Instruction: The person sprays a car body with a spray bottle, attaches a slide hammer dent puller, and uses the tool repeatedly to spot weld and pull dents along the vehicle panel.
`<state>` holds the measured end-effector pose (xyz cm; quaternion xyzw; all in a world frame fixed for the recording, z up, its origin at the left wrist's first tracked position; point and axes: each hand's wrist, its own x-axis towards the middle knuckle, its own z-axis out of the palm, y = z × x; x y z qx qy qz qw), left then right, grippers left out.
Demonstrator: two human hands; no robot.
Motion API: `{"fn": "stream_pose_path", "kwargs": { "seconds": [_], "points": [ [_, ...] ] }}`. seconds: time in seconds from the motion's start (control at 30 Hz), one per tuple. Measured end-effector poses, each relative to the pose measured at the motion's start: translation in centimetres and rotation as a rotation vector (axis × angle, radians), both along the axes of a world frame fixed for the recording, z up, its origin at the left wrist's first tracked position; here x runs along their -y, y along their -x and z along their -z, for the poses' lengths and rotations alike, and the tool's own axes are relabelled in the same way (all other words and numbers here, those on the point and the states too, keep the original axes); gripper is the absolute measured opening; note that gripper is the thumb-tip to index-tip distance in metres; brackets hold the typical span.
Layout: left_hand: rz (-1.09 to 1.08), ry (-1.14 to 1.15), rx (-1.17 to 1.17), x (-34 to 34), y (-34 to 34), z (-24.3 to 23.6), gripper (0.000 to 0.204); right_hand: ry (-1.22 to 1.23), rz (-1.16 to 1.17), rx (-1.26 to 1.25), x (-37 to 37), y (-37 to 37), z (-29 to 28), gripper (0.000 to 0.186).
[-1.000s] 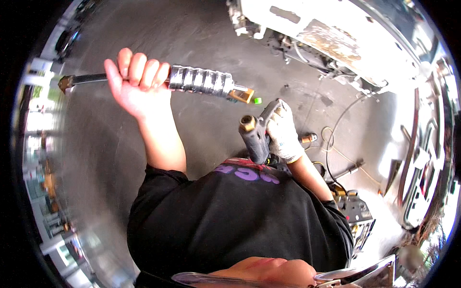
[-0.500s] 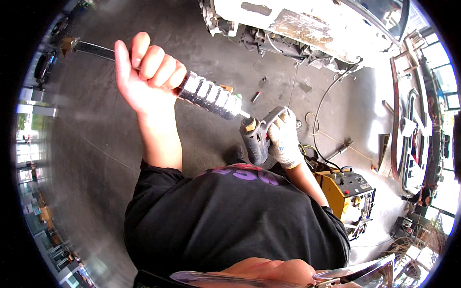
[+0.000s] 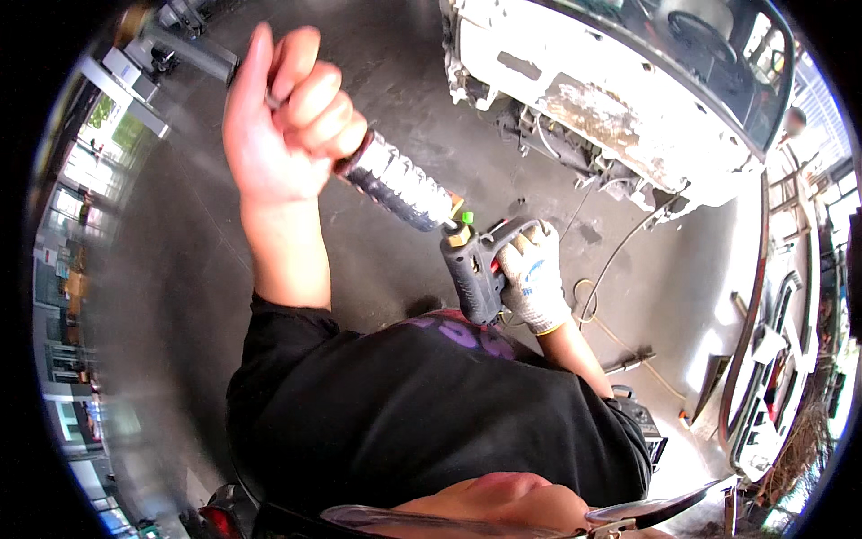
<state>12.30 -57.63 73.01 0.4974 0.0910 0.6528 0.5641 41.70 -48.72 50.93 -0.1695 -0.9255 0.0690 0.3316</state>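
Vehicle (image 3: pixel 593 63) holds a steering wheel (image 3: pixel 701 36), right grip (image 3: pixel 532 277) a tool (image 3: pixel 472 283).

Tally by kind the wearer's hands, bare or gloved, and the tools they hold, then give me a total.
Bare hands: 1, the left hand
Gloved hands: 1, the right hand
Rod tools with a silver ribbed sleeve: 1, the ribbed tool
Black pistol-shaped tools: 1, the black tool
Total: 4
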Motion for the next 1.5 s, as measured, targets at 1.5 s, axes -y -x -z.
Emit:
{"fn": "stream_pose_path", "kwargs": {
  "seconds": [1.5],
  "points": [
    [0.002,0.0,-0.205,-6.7,-7.0,6.9,0.025,-0.135,0.206,-0.291,1.2,0.1,0.3,0.029]
  ]
}}
